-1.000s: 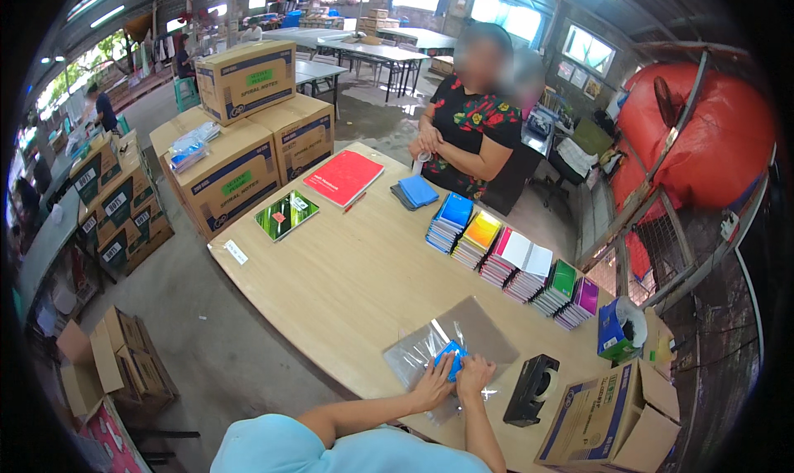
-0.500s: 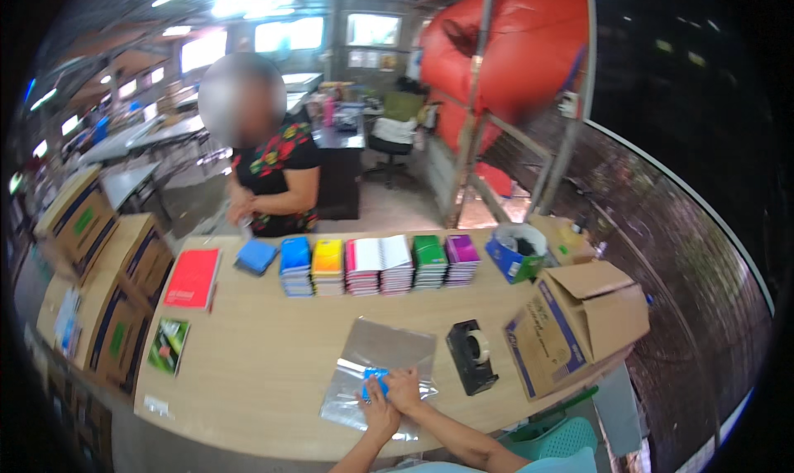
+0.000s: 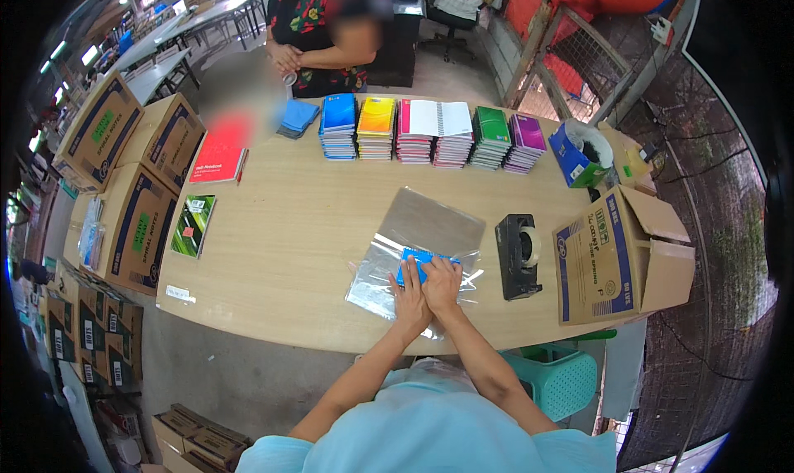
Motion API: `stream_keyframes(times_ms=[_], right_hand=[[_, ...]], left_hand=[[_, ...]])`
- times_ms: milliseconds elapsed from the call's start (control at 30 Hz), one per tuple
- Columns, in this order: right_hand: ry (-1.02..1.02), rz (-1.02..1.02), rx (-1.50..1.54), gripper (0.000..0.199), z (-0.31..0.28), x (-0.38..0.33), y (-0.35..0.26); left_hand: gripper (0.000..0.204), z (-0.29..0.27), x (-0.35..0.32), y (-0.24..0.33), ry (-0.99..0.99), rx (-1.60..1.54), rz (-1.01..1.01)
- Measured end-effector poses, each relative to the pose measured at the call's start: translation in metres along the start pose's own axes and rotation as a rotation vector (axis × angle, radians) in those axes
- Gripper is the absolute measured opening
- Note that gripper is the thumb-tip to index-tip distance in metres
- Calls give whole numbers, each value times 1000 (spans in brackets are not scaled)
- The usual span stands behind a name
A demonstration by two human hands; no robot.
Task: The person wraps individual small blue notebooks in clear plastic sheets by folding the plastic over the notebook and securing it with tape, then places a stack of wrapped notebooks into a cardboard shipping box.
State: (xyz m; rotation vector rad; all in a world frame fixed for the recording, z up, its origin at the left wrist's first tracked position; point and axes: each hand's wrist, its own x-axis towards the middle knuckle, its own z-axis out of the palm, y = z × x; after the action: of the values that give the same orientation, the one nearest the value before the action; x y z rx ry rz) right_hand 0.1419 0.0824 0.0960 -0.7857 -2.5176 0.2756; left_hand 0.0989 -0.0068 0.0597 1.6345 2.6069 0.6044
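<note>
Notebook, blue, spiral-bound, head view: lies on clear plastic near tabletop's front edge, a bit right of middle; left hand has fingers spread flat on it, right hand fingers bent over it, can't tell if pinching; probably light, stiffish, plastic thin and slippery; best held by side edges; vs half a second ago, view shifted, stool shows more, both hands still on notebook
</note>
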Motion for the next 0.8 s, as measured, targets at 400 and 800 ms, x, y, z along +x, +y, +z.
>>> stream_keyframes(times_ms=[400,800], right_hand=[[-84,-64,-71,16,-1,-7,5],[-384,-176,-255,60,-39,-23,-6]], left_hand=[[78,9,0,0,56,-20,6],[66,-71,-32,-26,-447,35,213]])
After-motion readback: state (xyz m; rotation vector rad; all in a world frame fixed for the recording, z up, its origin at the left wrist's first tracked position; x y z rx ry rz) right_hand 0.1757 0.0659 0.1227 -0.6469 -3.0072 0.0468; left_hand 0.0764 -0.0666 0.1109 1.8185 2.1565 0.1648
